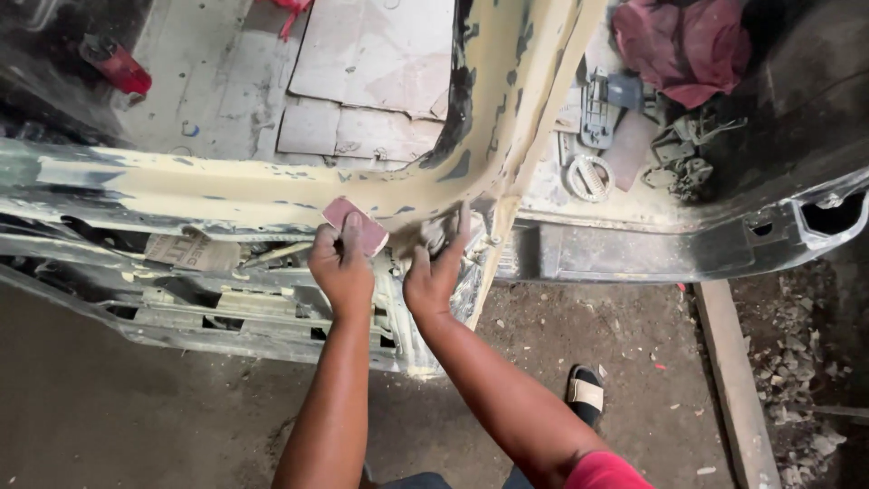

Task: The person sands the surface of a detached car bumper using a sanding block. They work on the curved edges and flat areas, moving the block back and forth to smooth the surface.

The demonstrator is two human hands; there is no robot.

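Observation:
My left hand [339,267] grips a small pinkish-red sanding sheet [355,222] and presses it against the car body sill [181,190], which is coated in pale yellow filler. My right hand [434,267] rests just to the right of it, with its fingers spread on the base of the filler-covered door pillar [529,100]. It holds nothing that I can see. Both forearms reach up from the bottom of the view.
Inside the car lie flat cardboard pieces [371,81], a crumpled dark red cloth [688,45], grey plastic parts [602,109] and a round grille piece [590,177]. My sandalled foot [586,391] stands on the dirt floor beside a wooden plank [729,380] and rubble.

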